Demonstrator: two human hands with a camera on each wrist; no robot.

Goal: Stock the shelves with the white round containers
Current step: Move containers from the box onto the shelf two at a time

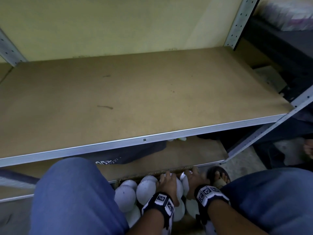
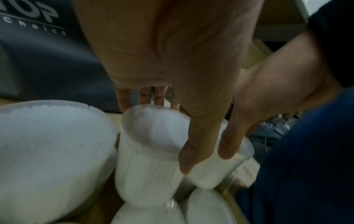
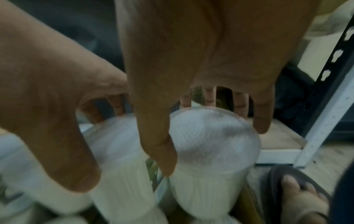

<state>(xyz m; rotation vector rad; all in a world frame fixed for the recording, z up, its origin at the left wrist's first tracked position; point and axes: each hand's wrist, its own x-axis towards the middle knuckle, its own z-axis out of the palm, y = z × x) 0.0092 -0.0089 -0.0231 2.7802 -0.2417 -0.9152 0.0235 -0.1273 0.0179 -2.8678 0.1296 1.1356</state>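
Observation:
Several white round containers, wrapped in tall stacks, lie packed in a cardboard box on the floor between my knees. My left hand grips the top end of one stack, fingers behind it and thumb in front. Right beside it, my right hand grips the neighbouring stack, with its thumb on the left side and its fingers curled over the far rim. The brown shelf board above the box holds nothing.
A metal rail edges the shelf, and a perforated post slants down at the right. A dark bag lies on the lower shelf. My sandalled foot is beside the box, my jeans knees on both sides.

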